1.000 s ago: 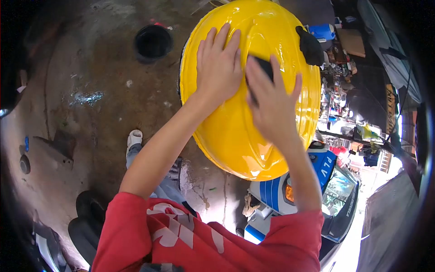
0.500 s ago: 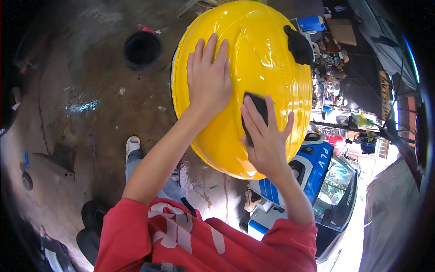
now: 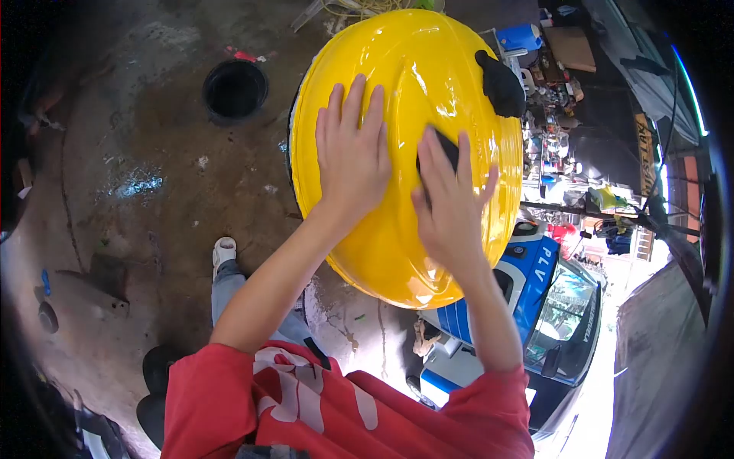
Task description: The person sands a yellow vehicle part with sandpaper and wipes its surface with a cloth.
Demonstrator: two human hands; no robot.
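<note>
In front of me is a large, rounded, glossy yellow panel (image 3: 405,249) with raised ridges and wet-looking highlights. My left hand (image 3: 353,164) lies flat on its left side, fingers stretched out and slightly apart. On the panel's middle, my right hand (image 3: 453,218) presses a black rectangular pad (image 3: 450,150), its fingers laid over it and partly covering it. A bunched black cloth (image 3: 501,86) rests at the panel's upper right edge.
A round black tub (image 3: 235,64) stands on the stained, wet floor to the left. A blue and white vehicle (image 3: 527,279) is close at the lower right. Cluttered shelves and a blue container (image 3: 520,37) lie beyond the panel.
My right hand has slid the black pad up and away from me over the yellow panel. My left hand stays flat on about the same spot.
</note>
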